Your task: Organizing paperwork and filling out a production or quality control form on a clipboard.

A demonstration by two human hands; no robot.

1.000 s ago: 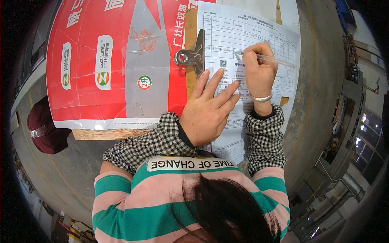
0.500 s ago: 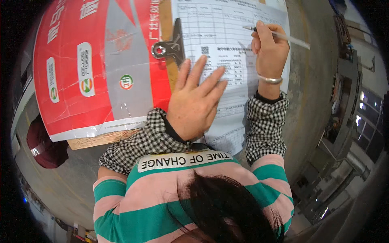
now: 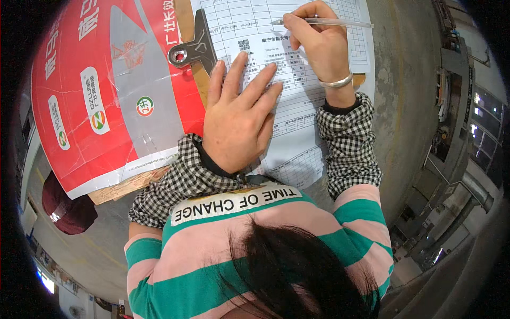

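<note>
My left hand [image 3: 239, 119] lies flat with its fingers spread over the printed paper forms [image 3: 297, 119] and the edge of the brown clipboard [image 3: 200, 80]. Just beyond its fingertips, a metal clip [image 3: 197, 49] grips the board's left side. In my right hand [image 3: 323, 45] is a pen [image 3: 340, 22] with a clear barrel, pinched between thumb and fingers. Its tip points left and is at a ruled table on the sheet; whether it touches the paper I cannot tell. A silver bangle circles my right wrist, and black-and-white checked sleeve covers wrap both forearms.
Left of the clipboard lies a large red and grey printed sheet [image 3: 154, 114] over a wooden board [image 3: 127, 186]. A dark red rounded object [image 3: 66, 207] sits below its left corner. Concrete floor [image 3: 393, 106] and a bench-like structure [image 3: 451, 106] are at the right.
My right hand and the pen have moved left across the form. The papers, clipboard and red sheet appear shifted left in view, with my left hand still flat on the papers.
</note>
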